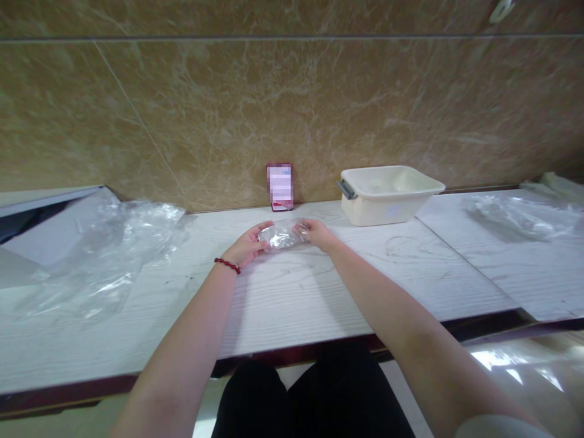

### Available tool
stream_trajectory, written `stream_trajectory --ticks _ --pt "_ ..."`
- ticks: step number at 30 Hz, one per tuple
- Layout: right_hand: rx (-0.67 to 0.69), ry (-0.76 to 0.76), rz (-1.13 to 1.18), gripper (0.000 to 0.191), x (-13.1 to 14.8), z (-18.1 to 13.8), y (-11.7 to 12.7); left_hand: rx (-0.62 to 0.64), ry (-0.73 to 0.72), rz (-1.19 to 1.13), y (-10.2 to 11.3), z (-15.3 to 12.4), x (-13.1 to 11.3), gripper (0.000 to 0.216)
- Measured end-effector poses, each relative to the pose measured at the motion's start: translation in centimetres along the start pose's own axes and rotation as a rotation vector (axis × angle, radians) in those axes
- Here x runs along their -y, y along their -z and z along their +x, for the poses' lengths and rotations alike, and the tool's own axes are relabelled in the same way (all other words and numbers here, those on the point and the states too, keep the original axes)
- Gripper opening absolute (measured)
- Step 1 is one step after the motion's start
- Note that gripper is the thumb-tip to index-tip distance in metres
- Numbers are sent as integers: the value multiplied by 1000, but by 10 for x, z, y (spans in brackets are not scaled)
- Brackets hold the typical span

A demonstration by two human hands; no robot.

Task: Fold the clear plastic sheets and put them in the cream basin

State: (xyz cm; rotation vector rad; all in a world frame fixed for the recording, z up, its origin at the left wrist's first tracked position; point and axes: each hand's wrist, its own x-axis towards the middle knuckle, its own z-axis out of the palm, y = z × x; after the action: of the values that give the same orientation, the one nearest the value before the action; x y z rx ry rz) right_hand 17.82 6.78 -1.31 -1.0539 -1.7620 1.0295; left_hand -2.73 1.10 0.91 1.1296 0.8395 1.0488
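Note:
A small clear plastic bag [285, 235] is stretched between my two hands, just above the white wood-grain table [292, 304]. My left hand [247, 244], with a red bead bracelet at the wrist, pinches its left end. At the other end, the fingers of my right hand [317, 232] are closed on the plastic, partly seen through it. Whether anything lies inside the bag is too blurred to tell. Right behind the hands, a phone [281, 187] with a lit screen leans upright against the wall.
A cream plastic bin [387, 207] with a grey handle clip stands right of the phone. Crumpled clear plastic [123, 255] lies at left beside an open white box [55, 234]. More clear plastic [529, 216] is at far right. A brown marble wall [219, 109] closes the back.

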Motion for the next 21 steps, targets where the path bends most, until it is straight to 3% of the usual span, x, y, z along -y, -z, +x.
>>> stream_trajectory --ticks 7,13,17,21 --pt "-50 -47 123 19 -1 1 -1 1 11 63 -1 1 3 67" --pt "-76 -130 219 41 5 -1 0 -20 73 110 -2 2 2 59" --pt "-39 -98 319 57 9 -2 1 -52 97 117 -5 2 1 49" --pt "30 -98 357 48 9 -2 1 -123 73 97 -7 4 2 42"
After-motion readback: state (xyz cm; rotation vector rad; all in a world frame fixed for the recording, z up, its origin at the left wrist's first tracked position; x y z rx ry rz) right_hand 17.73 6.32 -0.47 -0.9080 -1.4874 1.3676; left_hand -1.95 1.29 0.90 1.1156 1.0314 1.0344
